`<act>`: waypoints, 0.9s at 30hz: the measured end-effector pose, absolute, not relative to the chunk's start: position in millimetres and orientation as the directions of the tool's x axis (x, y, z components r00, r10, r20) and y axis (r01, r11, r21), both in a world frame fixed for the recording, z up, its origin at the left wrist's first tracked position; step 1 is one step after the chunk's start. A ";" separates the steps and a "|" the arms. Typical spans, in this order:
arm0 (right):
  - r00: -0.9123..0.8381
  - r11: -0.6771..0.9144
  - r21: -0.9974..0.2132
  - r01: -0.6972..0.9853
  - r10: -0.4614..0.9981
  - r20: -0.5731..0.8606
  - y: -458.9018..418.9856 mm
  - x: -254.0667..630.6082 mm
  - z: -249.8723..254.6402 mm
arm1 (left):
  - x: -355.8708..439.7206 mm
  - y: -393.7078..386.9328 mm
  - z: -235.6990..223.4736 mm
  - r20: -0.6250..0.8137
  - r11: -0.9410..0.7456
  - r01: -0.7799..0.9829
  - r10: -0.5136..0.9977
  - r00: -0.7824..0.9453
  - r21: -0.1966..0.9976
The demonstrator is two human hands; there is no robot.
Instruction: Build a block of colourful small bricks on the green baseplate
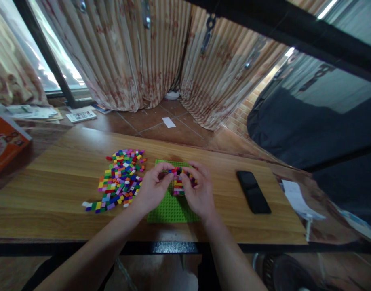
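A block built of stacked colourful toy bricks [178, 188] stands on a green studded baseplate [173, 212]. My left hand [154, 185] is at the upper left of the block, thumb and forefinger pinched on a small toy brick [172, 171] that looks red and blue. My right hand [200, 190] curls around the right side of the block, its thumb in front and its fingers behind. The fingers partly cover the top and right side of the block. Whether the pinched brick touches the block, I cannot tell.
A pile of loose multicoloured bricks [121, 178] spreads over the wooden table [67, 173] left of the baseplate. To the right lies a black phone [253, 192]. An orange box [6, 143] sits at the far left, and papers [297, 198] lie beyond the table's right end.
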State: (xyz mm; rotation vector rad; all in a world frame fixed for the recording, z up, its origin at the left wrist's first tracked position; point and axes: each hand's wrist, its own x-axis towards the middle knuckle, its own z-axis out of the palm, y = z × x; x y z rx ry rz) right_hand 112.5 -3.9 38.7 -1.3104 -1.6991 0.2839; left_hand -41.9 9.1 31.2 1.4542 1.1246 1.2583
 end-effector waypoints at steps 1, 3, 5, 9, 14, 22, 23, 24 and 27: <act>-0.010 0.411 -0.643 0.646 0.847 0.531 -4.7 111.1 38.5 | -41.4 8.5 31.6 0.202 -0.209 0.086 0.976 0.075 0.974; -0.038 0.422 -0.622 0.659 0.845 0.533 -5.8 109.3 38.7 | -40.3 7.6 32.0 0.214 -0.221 0.086 0.973 0.090 0.971; -0.055 0.425 -0.617 0.662 0.849 0.526 -6.4 108.3 39.8 | -39.4 7.1 32.3 0.219 -0.228 0.084 0.970 0.108 0.970; -0.069 0.417 -0.626 0.659 0.862 0.502 -6.9 107.5 42.2 | -39.5 7.0 33.3 0.246 -0.258 0.104 0.963 0.112 0.961; -0.074 0.422 -0.632 0.650 0.863 0.500 -6.4 107.1 42.4 | -41.5 5.6 36.7 0.247 -0.259 0.177 0.965 0.088 0.950; -0.130 0.480 -0.536 0.695 0.817 0.562 -6.6 106.5 43.4 | -38.9 5.8 34.6 0.136 -0.137 0.065 0.991 0.015 0.988; -0.132 0.481 -0.527 0.700 0.813 0.567 -5.8 108.0 43.1 | -38.7 6.1 33.7 0.129 -0.129 0.044 0.992 0.011 0.991; -0.126 0.476 -0.524 0.707 0.813 0.569 -4.7 110.3 42.7 | -38.9 6.4 32.8 0.129 -0.129 0.033 0.992 0.006 0.991; -0.056 0.417 -0.541 0.730 0.826 0.561 -0.6 120.1 41.9 | -41.5 7.9 30.8 0.154 -0.155 0.072 0.988 0.011 0.985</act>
